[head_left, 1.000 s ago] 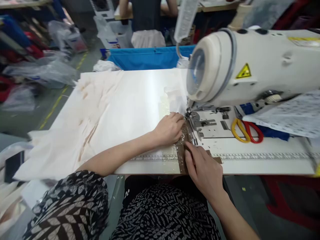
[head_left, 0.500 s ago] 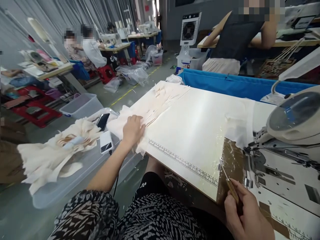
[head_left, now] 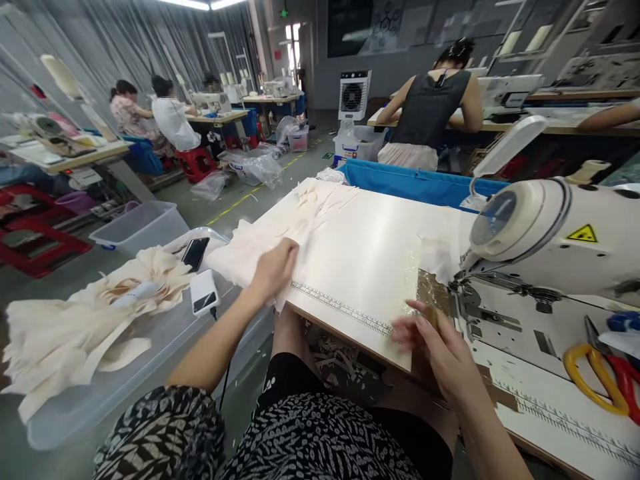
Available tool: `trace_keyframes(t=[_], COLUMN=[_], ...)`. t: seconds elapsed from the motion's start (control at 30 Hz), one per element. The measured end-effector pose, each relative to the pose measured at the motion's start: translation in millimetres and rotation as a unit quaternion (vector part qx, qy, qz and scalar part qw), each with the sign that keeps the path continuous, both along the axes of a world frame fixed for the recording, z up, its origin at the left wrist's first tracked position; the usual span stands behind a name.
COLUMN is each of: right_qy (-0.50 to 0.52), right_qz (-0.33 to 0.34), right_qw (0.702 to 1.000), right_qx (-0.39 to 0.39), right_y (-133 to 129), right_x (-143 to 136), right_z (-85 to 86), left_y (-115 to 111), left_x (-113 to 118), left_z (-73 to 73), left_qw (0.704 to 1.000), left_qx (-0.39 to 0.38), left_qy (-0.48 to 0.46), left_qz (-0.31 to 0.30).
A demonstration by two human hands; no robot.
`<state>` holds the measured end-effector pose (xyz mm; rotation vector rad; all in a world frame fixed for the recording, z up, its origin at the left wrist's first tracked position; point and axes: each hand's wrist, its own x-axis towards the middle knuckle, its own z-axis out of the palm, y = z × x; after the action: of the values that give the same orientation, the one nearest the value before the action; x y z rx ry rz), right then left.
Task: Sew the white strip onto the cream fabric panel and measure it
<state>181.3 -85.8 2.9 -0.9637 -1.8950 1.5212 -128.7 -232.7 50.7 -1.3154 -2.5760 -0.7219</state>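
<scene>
Left hand pinches pale fabric; clinging layers beneath could drag along. Right hand, blurred: grip unclear.

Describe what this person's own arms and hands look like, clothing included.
The left hand and right hand are ungloved, and the visible forearms are uncovered. The left sleeve is black with a pale, angular print and looks gathered at its edge. The right sleeve is out of view; motion blurs the right fingers.

blurred right hand, scissors cut off
</scene>
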Motion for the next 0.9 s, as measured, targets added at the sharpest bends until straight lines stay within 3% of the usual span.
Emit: trace_keyframes(t=[0.13,0.23,0.3,0.37,0.4,0.53,0.6,0.73,0.9], right_qy=[0.078,0.083,0.084,0.083,0.081,0.036,0.002,-0.043,-0.135], right_qz=[0.070,0.052,0.031,0.012,0.001,-0.042,-0.067,-0.134,-0.134], right_qw=[0.977,0.974,0.977,0.980,0.981,0.987,0.986,0.982,0.979], right_qx=[-0.186,-0.202,-0.193,-0.183,-0.177,-0.153,-0.151,-0.126,-0.066], right_y=[19,18,9,-4,-11,-44,-60,-83,-104], right_x=[-61,-82,-76,-56,-42,16,37,65,107], right_z=[10.9,11.7,14.3,20.4,24.3,34.1,32.3,23.9,28.2], left_y=[25,32,30,29,30,50,65,91,120], left_x=[79,132,147,142,133,78,62,64,87], left_z=[-9.1,-26.3,-34.7,-36.6,-35.3,-26.6,-25.3,-22.7,-15.3], left_qw=[0.965,0.898,0.828,0.779,0.779,0.880,0.904,0.891,0.871], left_qx=[-0.030,-0.094,-0.095,-0.074,-0.070,-0.069,-0.071,-0.147,-0.190], left_qy=[-0.052,-0.081,-0.101,-0.110,-0.107,-0.047,0.004,0.119,0.168], left_qz=[-0.256,-0.423,-0.543,-0.613,-0.613,-0.468,-0.422,-0.413,-0.421])
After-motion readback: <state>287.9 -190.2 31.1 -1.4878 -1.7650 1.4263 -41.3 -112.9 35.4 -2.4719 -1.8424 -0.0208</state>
